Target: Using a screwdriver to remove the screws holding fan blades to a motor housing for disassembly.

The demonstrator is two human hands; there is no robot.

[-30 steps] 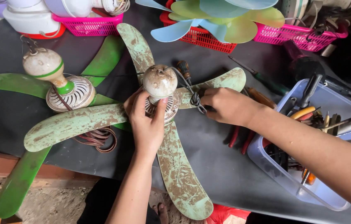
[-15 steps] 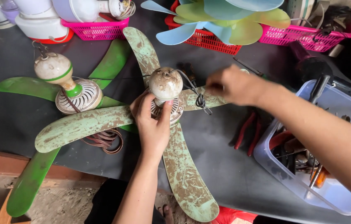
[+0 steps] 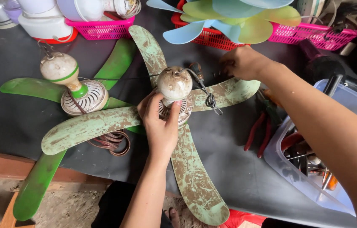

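Note:
A worn pale-green ceiling fan (image 3: 195, 169) with several rusty blades lies on the dark table. My left hand (image 3: 160, 122) grips its round motor hub (image 3: 174, 83) from the near side. My right hand (image 3: 242, 62) reaches to the far side of the table, past a blade tip, fingers closed over something small that I cannot make out. A black wire (image 3: 207, 96) hangs knotted off the hub.
A second fan with bright green blades (image 3: 79, 90) lies to the left, with a coil of brown wire (image 3: 113, 141). Red-handled pliers (image 3: 259, 131) lie beside a clear tool bin (image 3: 313, 160). Pink and red baskets (image 3: 102, 28) and pastel fan blades (image 3: 229, 17) line the far edge.
My right hand has left the hub wire and moved up and away to the far side of the table. My left hand stays on the hub.

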